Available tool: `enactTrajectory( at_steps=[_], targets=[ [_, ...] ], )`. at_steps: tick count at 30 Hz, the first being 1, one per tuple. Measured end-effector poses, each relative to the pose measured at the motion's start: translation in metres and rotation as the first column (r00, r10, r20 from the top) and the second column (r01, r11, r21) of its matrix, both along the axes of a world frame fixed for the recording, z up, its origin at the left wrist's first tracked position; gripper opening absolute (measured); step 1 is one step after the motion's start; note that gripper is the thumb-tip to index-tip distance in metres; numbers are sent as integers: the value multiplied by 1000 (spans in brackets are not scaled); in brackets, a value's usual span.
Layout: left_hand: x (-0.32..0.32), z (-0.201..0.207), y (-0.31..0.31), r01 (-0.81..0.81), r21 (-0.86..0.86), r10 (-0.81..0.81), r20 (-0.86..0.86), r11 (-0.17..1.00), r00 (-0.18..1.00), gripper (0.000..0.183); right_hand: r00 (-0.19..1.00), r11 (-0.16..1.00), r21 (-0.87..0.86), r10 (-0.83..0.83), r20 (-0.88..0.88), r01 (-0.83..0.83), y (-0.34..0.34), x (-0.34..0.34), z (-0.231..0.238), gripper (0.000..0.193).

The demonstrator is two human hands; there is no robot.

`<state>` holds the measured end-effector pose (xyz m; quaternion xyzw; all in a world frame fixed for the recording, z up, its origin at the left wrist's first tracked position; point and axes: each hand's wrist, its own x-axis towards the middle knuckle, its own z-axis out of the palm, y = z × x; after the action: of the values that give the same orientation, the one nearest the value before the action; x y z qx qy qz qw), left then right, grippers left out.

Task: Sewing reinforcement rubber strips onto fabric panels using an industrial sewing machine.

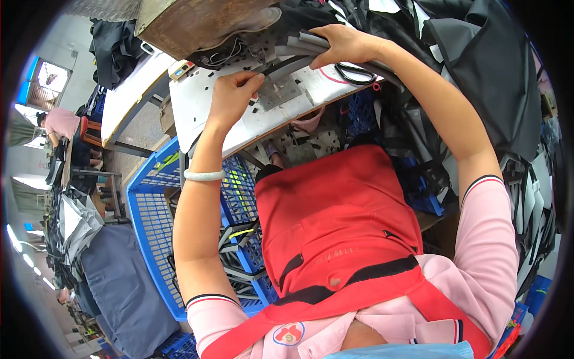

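My right hand (347, 45) is closed around several grey fabric strips (296, 46), their ends pointing left toward the machine. One darker strip (290, 67) curves below the others over a metal plate (281, 96) set on the white worktable (197, 113). At the plate's left edge my left hand (234, 96) is pinched, thumb against fingers. What it holds, if anything, is hidden. Just beyond both hands stands a worn metal machine housing (185, 27), with small metal parts beneath it. Small black scraps (230, 64) lie scattered around the plate.
Black cord loops (356, 75) and a pink cord (329, 76) lie right of the plate. Dark fabric (484, 66) piles up on the right. Blue baskets (152, 209) stand at my left, holding strips. Another person (63, 124) works at far left.
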<state>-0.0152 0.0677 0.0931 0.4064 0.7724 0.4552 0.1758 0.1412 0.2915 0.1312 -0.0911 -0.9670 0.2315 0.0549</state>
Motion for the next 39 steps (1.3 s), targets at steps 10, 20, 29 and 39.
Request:
enactTrajectory(
  at_steps=[10,20,29,39],
  targets=[
    [-13,0,13,9,58,-18,162,998,987,26,994,996,-82,-54,-94,46,20,-14,-11,83],
    [-4,2,-16,15,-81,-25,-123,997,992,25,985,984,54,171,-29,-169,-45,22,-14,38],
    [52,-12,1,199,136,-229,272,971,935,25,856,779,368,504,113,-508,-124,14,-86,17],
    [40,-18,-73,156,-124,-83,457,980,886,30,989,987,-84,144,45,-140,-21,46,-33,73]
  ],
)
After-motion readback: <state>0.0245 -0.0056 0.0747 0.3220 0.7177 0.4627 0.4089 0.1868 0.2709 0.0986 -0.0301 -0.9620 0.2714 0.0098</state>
